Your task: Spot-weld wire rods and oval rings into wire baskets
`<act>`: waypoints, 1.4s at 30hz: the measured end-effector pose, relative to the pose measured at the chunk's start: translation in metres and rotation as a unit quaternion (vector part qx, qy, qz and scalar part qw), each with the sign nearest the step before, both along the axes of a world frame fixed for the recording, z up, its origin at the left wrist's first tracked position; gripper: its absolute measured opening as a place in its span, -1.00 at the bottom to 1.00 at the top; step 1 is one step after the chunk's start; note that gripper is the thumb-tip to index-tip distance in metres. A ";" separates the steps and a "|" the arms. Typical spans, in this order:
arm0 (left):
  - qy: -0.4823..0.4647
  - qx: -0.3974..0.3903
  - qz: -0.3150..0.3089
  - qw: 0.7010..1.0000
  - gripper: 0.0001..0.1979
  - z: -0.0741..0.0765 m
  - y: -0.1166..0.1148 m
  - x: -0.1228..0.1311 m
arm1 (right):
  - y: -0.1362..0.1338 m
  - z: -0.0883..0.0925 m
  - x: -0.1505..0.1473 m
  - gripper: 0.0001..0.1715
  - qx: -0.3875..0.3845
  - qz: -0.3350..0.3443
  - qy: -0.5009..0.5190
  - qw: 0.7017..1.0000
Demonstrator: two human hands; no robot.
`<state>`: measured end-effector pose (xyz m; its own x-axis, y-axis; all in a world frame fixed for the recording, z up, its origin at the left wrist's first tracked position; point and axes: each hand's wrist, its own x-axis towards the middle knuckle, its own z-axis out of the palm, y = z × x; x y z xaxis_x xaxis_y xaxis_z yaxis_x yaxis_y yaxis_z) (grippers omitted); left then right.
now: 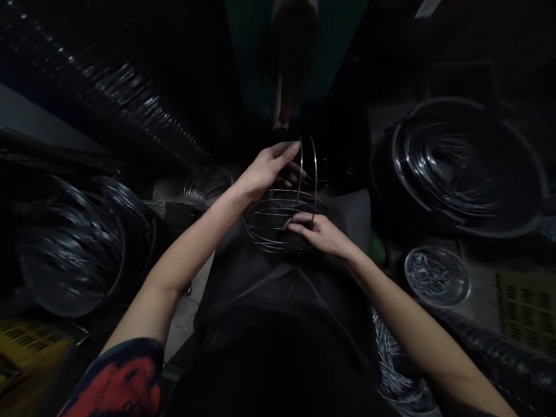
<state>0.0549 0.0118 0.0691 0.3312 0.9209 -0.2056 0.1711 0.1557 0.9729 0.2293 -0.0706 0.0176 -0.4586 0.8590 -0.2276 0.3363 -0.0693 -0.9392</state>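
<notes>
A round wire basket frame of shiny steel (pixel 260 246) rests at my lap, with several straight wires across its base. Upright wire hoops (pixel 313 168) rise from it. My left hand (pixel 264 171) is wrapped over the top of these hoops, and its fingers reach the wires. My right hand (pixel 319 231) presses on the near side of the basket, with its fingers bent over the rim and cross wires. The lower part of the frame is dim, and any join between hoops and base is hidden.
A black tub of wire rings (pixel 460 168) stands to the right, and another (pixel 78 243) to the left. A shallow dish of short wire pieces (pixel 436 277) sits at lower right. Yellow crates (pixel 527 310) and a loose wire coil (pixel 206 186) lie nearby. A dim person (pixel 291 58) stands ahead.
</notes>
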 end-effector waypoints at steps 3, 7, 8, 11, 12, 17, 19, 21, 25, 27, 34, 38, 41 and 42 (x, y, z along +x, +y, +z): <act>0.172 0.187 -0.039 0.966 -0.49 -0.030 -0.064 -0.034 | 0.027 0.008 0.000 -0.68 0.042 -0.089 0.040 0.994; 0.364 0.348 -0.131 0.854 -0.36 -0.101 -0.125 -0.056 | 0.050 0.008 -0.005 -0.71 -0.002 -0.113 0.093 0.989; 0.381 0.368 -0.112 0.841 -0.37 -0.117 -0.127 -0.055 | 0.052 0.005 -0.006 -0.71 -0.011 -0.095 0.100 0.990; 0.352 0.412 -0.062 0.838 -0.41 -0.145 -0.107 -0.050 | 0.054 -0.004 -0.009 -0.70 -0.012 -0.064 0.110 0.992; 0.324 0.430 -0.053 0.841 -0.39 -0.147 -0.097 -0.050 | 0.055 -0.006 -0.008 -0.70 -0.013 -0.071 0.111 0.991; 0.218 0.501 -0.027 0.837 -0.18 -0.124 -0.052 -0.054 | 0.079 0.007 -0.015 -0.73 -0.046 -0.138 0.119 0.982; 0.210 0.498 -0.015 0.841 -0.15 -0.113 -0.038 -0.055 | 0.093 0.018 -0.020 -0.74 -0.045 -0.161 0.126 0.978; 0.189 0.502 0.013 0.844 -0.10 -0.103 -0.024 -0.054 | 0.108 0.030 -0.024 -0.73 -0.035 -0.177 0.134 0.974; 0.158 0.510 0.056 0.844 -0.03 -0.090 0.004 -0.051 | 0.135 0.055 -0.029 -0.73 -0.008 -0.188 0.141 0.972; 0.138 0.513 0.064 0.845 0.00 -0.086 0.014 -0.048 | 0.147 0.063 -0.030 -0.75 0.003 -0.195 0.137 0.971; 0.107 0.479 0.081 0.868 0.00 -0.079 0.027 -0.041 | 0.172 0.064 -0.033 -0.70 0.044 -0.217 0.109 0.969; 0.088 0.465 0.077 0.878 0.03 -0.072 0.032 -0.041 | 0.178 0.066 -0.036 -0.65 0.036 -0.229 0.118 0.966; 0.077 0.461 0.077 0.881 0.04 -0.068 0.036 -0.042 | 0.183 0.069 -0.039 -0.64 0.003 -0.236 0.120 0.964; 0.082 0.456 0.078 0.883 0.05 -0.067 0.037 -0.043 | 0.185 0.069 -0.040 -0.63 0.001 -0.238 0.120 0.964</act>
<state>0.0118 0.0489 0.0019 0.2204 0.7595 0.6120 0.3666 -0.6460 0.6696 0.1898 0.1141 0.0871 -0.0519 0.9853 -0.1626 0.0391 -0.1607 -0.9862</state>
